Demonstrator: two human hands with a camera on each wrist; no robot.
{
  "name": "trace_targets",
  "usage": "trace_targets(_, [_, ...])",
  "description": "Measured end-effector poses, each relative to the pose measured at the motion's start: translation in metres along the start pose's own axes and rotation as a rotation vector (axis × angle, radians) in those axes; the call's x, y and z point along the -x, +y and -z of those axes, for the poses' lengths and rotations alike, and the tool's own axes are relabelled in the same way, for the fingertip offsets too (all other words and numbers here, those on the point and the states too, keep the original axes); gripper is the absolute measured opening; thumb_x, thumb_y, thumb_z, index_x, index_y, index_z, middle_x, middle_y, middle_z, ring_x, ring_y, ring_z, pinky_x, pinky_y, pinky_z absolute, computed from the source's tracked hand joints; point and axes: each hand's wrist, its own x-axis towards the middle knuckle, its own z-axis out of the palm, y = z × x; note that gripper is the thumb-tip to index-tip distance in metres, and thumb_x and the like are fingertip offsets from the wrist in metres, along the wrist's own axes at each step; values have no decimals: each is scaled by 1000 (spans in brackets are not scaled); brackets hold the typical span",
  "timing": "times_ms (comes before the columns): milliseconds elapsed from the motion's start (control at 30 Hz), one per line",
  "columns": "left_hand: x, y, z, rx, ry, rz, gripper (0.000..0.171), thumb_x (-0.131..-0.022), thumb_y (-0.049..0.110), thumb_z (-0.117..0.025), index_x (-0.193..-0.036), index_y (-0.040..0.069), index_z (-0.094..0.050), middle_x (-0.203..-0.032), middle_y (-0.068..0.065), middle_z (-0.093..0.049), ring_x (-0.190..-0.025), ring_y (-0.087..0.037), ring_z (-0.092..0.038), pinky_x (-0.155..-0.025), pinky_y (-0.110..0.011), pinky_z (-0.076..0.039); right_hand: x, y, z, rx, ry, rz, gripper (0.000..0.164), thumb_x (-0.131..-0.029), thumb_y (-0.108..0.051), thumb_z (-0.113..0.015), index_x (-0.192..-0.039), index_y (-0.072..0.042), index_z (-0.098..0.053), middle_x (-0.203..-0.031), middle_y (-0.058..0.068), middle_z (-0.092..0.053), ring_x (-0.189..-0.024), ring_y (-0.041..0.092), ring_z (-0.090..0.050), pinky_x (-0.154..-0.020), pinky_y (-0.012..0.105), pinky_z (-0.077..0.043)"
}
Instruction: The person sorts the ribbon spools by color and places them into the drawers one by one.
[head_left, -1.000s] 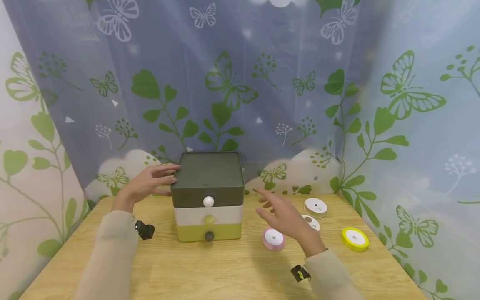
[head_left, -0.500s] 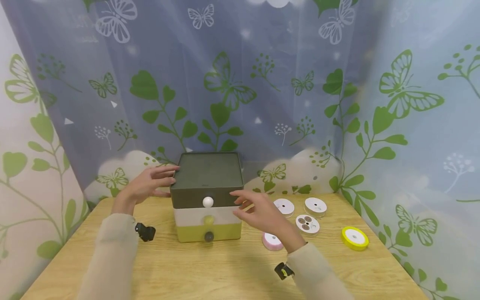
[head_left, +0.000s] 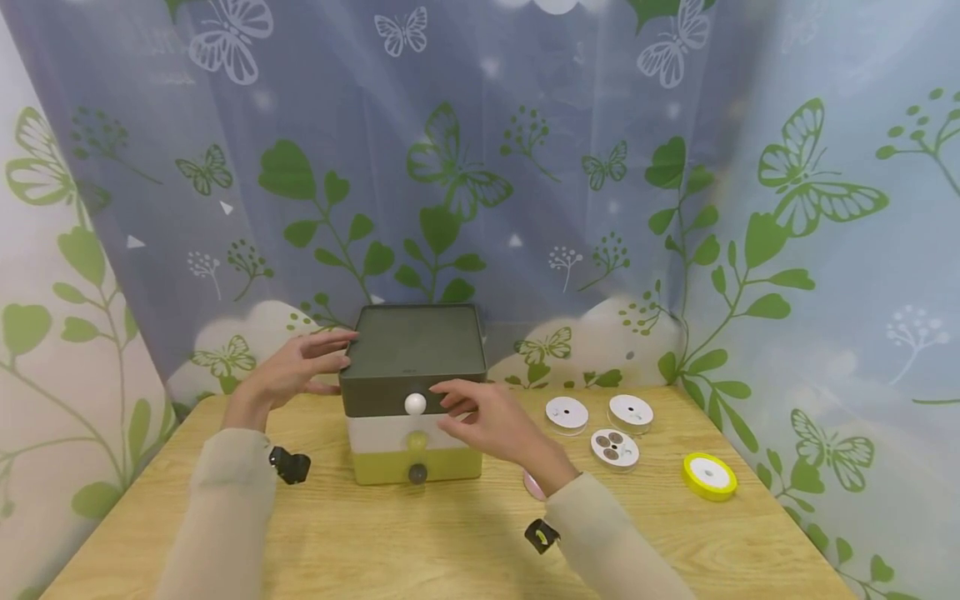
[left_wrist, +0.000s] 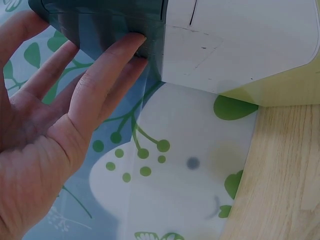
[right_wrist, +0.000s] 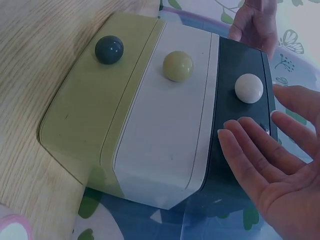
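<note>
A small three-tier drawer box (head_left: 416, 342) stands on the table, with a dark green top tier, a white middle and a yellow-green base. Each drawer front has a round knob; the top drawer's knob (head_left: 416, 404) is white. My left hand (head_left: 285, 372) rests its fingertips against the left side of the dark tier, and in the left wrist view its fingers (left_wrist: 95, 85) touch that wall. Just right of the white knob, my right hand (head_left: 491, 423) hovers before the top drawer front, fingers slightly bent, holding nothing. The right wrist view shows a gap between fingers and white knob (right_wrist: 249, 88).
On the wooden table (head_left: 360, 542), several ribbon spools lie to the right: a white spool (head_left: 566, 414), another white spool (head_left: 631, 412), one with brown circles (head_left: 615, 449) and a yellow spool (head_left: 709, 477). A pink spool (head_left: 533, 485) is partly behind my right forearm. Patterned curtains (head_left: 525, 167) enclose the table.
My right hand has moved left from above the spools to the drawer front near the white knob, uncovering the white spools. My left hand has stayed against the box's side.
</note>
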Motion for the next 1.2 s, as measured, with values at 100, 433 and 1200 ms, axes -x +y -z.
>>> trace_targets(100, [0,0,0,4,-1,0,66,-106,20,-59,-162,3,-29,-173,-22,-12,-155,-49,-20,-98,-50,-61,-4,-1,-2,-5,8,-11,42,-97,-16,-73,-138,-10,-65,-118,15,-75,-100,25,-76,-88,34,-64])
trace_targets(433, [0,1,-2,-2,4,0,65,-107,21,-58,-162,3,-29,-173,-21,-11,-154,-49,-25,-99,-52,-60,-14,-1,-10,-27,6,-38,37,-95,-18,-77,-131,-14,-71,-108,11,-79,-94,23,-77,-82,27,-63])
trace_targets(1200, [3,2,-3,0,-5,2,66,-107,23,-58,-163,5,-27,-174,-18,-8,-154,-49,-24,-101,-54,-59,-29,2,-31,-109,94,-119,27,-92,-19,-79,-120,-17,-79,-98,7,-82,-84,13,-77,-72,20,-61])
